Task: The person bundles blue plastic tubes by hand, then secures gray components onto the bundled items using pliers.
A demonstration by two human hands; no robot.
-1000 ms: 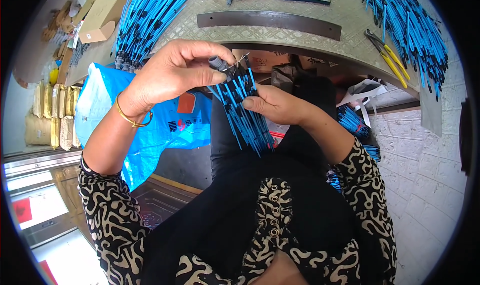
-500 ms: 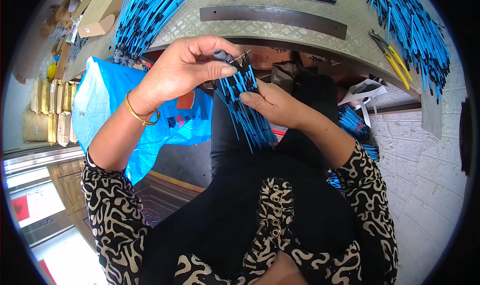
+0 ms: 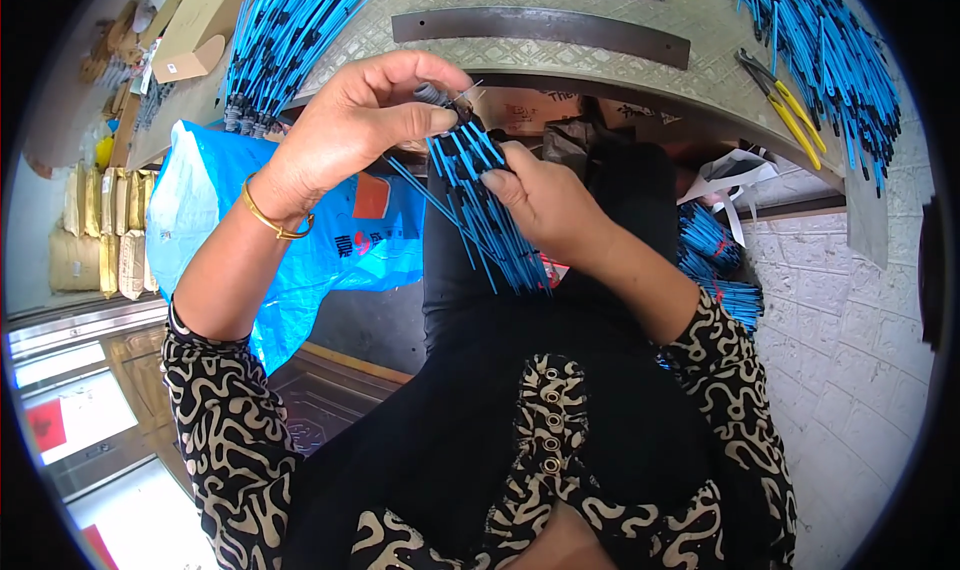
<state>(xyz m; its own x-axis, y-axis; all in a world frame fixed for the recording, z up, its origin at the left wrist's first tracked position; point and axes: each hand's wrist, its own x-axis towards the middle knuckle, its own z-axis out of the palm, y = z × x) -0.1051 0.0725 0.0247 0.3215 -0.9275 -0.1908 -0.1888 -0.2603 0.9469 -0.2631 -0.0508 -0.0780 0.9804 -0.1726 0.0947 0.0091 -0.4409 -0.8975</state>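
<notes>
1. At eleven o'clock, the left hand (image 3: 340,135) pinches a grey ridged fitting (image 3: 431,94).
2. Toward twelve, bundled blue rods (image 3: 492,238) slant downward.
3. At one, the right hand (image 3: 548,198) clasps them, fingers curled.
4. At two lie yellow-handled pliers (image 3: 790,120).

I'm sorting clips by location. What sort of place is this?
Likely a small workshop or home assembly corner: blue rods with black parts are heaped on the table, yellow-handled pliers lie beside them, and the right hand holds a similar bundle.
</notes>
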